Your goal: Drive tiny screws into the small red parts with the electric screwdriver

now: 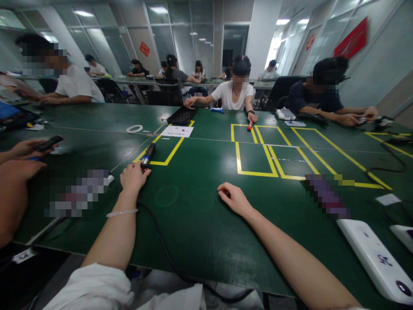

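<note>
My left hand is closed on the near end of a slim black cylindrical tool with a silver and blue band. A little red shows by my fingertips. The tool lies inside a yellow taped outline on the green table. What kind of tool it is, I cannot make out. My right hand rests on the table with its fingers curled in, and nothing is visible in it. Two faint drawn circles lie on the tabletop between my hands.
Yellow tape frames mark the table ahead and right. A black tray, white paper and tape roll lie farther off. A white device lies at right. A black cable runs near my left arm. Co-workers sit around.
</note>
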`<move>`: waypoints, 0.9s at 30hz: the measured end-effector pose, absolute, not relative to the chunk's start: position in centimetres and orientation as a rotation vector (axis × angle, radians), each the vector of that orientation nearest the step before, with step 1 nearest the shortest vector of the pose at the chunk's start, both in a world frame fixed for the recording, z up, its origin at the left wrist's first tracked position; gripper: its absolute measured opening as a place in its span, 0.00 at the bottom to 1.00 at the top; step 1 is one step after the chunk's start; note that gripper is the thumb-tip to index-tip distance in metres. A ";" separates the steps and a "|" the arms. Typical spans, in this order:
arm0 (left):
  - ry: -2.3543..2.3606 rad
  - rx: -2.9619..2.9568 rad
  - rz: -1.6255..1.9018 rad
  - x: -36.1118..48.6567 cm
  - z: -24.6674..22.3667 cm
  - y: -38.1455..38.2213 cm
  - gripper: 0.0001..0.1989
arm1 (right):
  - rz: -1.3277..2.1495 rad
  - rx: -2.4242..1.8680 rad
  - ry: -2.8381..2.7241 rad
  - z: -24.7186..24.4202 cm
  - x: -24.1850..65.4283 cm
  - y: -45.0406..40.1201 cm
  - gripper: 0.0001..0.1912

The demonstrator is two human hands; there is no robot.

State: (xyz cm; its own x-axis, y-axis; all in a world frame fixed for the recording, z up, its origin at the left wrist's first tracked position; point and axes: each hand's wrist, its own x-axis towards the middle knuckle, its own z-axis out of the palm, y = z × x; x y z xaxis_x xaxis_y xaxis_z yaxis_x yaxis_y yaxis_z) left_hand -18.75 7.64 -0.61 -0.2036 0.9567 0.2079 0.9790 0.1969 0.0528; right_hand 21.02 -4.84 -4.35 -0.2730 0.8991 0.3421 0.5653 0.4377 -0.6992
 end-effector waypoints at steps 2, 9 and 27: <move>-2.287 -1.840 -0.279 -18.4 -0.7 7.5 0.27 | 0.577 -1.226 -1.971 -4.3 21.0 -4.8 0.06; -2.309 -1.784 -0.268 -17.5 -0.8 7.5 0.19 | 0.555 -1.217 -1.990 -4.6 21.1 -4.7 0.05; -1.491 -3.089 -1.007 -4.4 0.8 2.4 0.17 | 0.611 -1.196 -1.981 -4.5 20.8 -4.9 0.14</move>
